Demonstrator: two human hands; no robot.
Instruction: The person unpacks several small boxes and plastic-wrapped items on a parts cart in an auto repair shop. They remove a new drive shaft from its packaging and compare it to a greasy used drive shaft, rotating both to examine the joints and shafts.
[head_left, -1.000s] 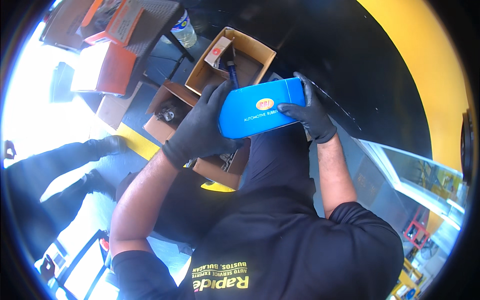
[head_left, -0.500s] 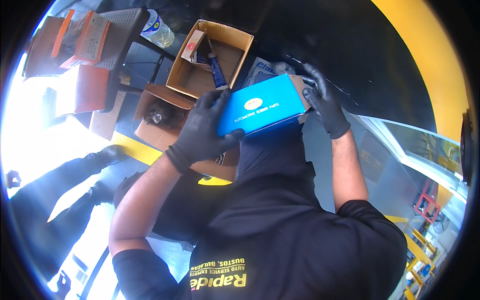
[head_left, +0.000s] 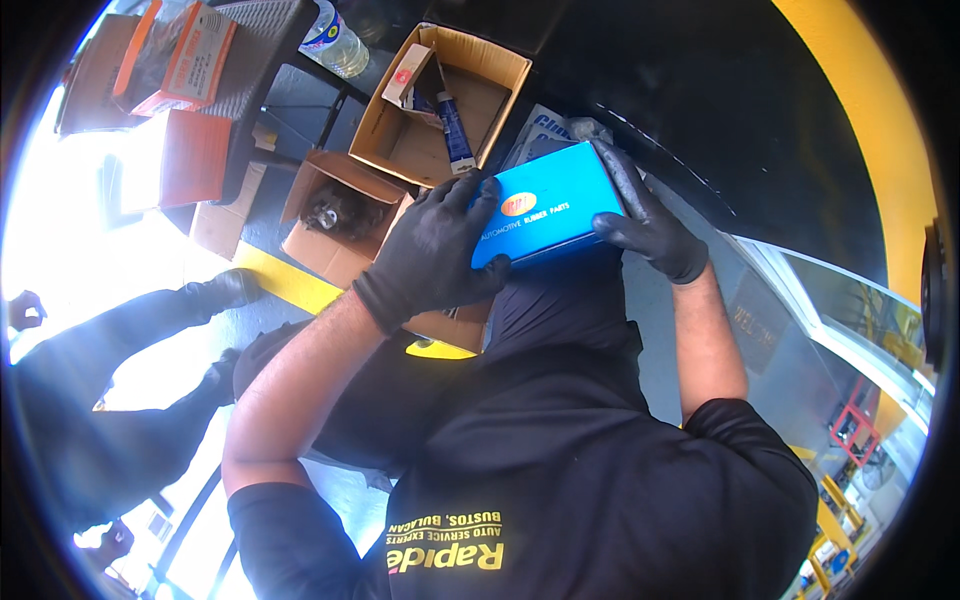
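Note:
A blue cardboard parts box (head_left: pixel 550 200) with an orange oval mark is held up in front of me, tilted so its right end is higher. My left hand (head_left: pixel 440 245), in a black glove, is closed round its left end, thumb along the lower edge. At the other end my right hand (head_left: pixel 655 220), also black-gloved, grips the box with its palm over the end and its thumb on the front edge. That end's flaps are hidden behind the hand. What the box contains cannot be seen.
An open carton (head_left: pixel 440 100) behind holds a smaller box and a blue tube (head_left: pixel 455 135). Another open carton (head_left: pixel 345 215) contains a dark metal part. Orange boxes (head_left: pixel 195 60) sit on a dark rack at the left, near a plastic bottle (head_left: pixel 337 40). Another person's legs (head_left: pixel 130 340) show at the left.
My right hand has moved in from beside the box's right end and now covers it. The brown flaps that stuck out there no longer show.

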